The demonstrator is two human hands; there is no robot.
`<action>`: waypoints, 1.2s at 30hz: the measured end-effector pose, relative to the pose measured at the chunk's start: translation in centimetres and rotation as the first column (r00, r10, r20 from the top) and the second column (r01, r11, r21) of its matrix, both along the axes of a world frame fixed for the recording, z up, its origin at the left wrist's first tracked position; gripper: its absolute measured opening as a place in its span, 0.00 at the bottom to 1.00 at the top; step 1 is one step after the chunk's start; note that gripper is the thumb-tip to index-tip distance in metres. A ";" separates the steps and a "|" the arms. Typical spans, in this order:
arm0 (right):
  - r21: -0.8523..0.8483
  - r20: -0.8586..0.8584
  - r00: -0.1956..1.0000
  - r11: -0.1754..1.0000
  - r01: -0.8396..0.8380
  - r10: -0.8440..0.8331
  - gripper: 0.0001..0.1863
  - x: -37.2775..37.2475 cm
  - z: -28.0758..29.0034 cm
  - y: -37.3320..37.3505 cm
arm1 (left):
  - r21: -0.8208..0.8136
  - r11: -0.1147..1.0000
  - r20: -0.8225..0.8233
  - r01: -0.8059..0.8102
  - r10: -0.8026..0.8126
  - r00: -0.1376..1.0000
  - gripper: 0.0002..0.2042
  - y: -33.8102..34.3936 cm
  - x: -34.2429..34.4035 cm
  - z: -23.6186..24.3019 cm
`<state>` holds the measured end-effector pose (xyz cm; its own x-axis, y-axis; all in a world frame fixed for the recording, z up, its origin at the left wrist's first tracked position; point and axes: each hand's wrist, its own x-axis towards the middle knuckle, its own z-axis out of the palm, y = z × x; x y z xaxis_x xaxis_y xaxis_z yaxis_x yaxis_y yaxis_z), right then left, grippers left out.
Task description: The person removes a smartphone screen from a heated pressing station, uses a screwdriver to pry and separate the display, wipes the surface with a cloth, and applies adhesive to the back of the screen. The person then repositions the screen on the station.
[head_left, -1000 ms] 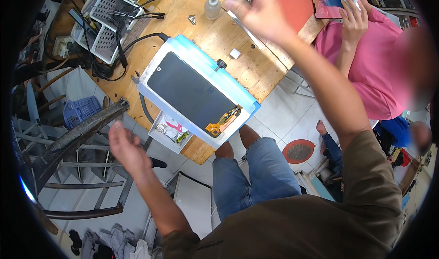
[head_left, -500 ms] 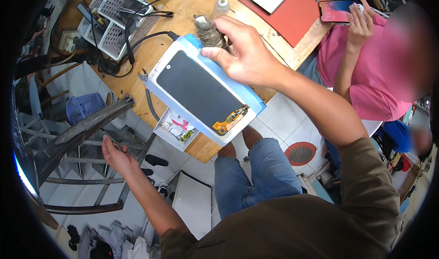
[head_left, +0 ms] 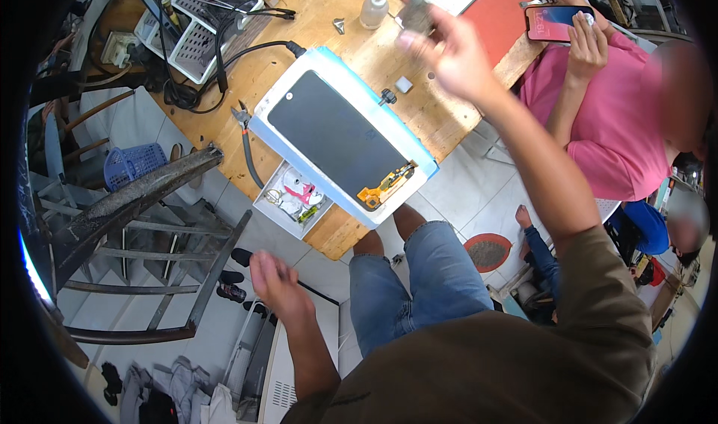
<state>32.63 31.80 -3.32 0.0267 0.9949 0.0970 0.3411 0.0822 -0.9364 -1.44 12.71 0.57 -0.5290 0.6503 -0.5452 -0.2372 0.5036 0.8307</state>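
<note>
- I see the right hand [head_left: 462, 59] at upper centre, blurred, fingers clamped on a grey bundle [head_left: 419, 14] over the wooden bench [head_left: 359, 54].
- Left hand [head_left: 283, 288], lower left of centre: I can't tell whether its fingers are together.
- Mid-frame, a dark screen panel [head_left: 336, 128] lies on a blue-and-white device [head_left: 280, 87].
- Tiled floor [head_left: 451, 200] below; blue basket [head_left: 134, 166] left; pink-shirted person [head_left: 598, 136] right.

Under the grip [head_left: 460, 59] stands a wooden table [head_left: 430, 114]; below and nearer the body, white floor tiles [head_left: 471, 200]; far left, dark metal framework [head_left: 149, 192].
</note>
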 end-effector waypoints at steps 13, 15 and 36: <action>-0.334 -0.057 0.966 0.917 0.218 -0.250 0.17 6.8 2.1 -10.7 | 0.092 0.981 0.043 0.172 -0.176 0.983 0.08 0.7 6.2 0.6; -0.364 -0.046 0.963 0.903 0.230 -0.264 0.18 9.3 2.4 -13.4 | 0.160 0.972 0.111 0.175 -0.194 0.975 0.08 2.7 8.3 0.6; -0.262 -0.027 0.995 0.960 -0.096 0.092 0.17 0.4 2.8 -10.8 | -0.326 0.945 -0.182 -0.033 -0.028 0.983 0.06 -11.2 0.3 1.3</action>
<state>33.07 20.97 -0.52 -0.0683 0.9835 -0.1673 0.3301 -0.1360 -0.9341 -1.17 1.55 1.87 -0.6403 0.4513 -0.6216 -0.0995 0.7537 0.6496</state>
